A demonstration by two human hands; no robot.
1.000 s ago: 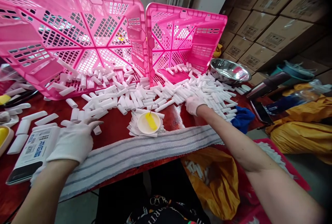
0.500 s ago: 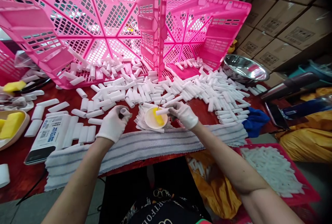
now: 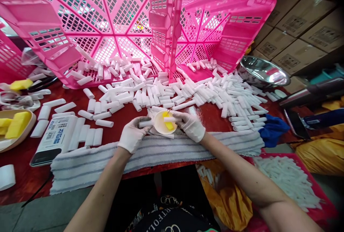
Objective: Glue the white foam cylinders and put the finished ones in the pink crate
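My left hand (image 3: 135, 131), in a white glove, is closed round a short white tube (image 3: 146, 123) that points toward a small white bowl (image 3: 158, 127). On the bowl's other side my right hand (image 3: 191, 125), gloved too, pinches a second white tube (image 3: 170, 119) whose end is over the bowl. A yellow piece (image 3: 169, 126), which looks like sponge, sits in the bowl, partly hidden by that tube. Beneath the bowl lie some white sheets (image 3: 153, 111). A grey-striped white towel (image 3: 102, 160) runs along the table's front edge under my wrists.
Many loose white tubes (image 3: 204, 90) are heaped behind the bowl, before two pink crates (image 3: 172, 28) tipped on their sides. Left are a white box-shaped device (image 3: 57, 137) and a dish (image 3: 29, 126) with yellow sponges. Right are a metal bowl (image 3: 264, 72) and blue cloth (image 3: 274, 131).
My left hand has moved right, and its tube now lies sideways near the bowl instead of facing end-on. My right hand stays at the bowl. The whole view has shifted slightly.
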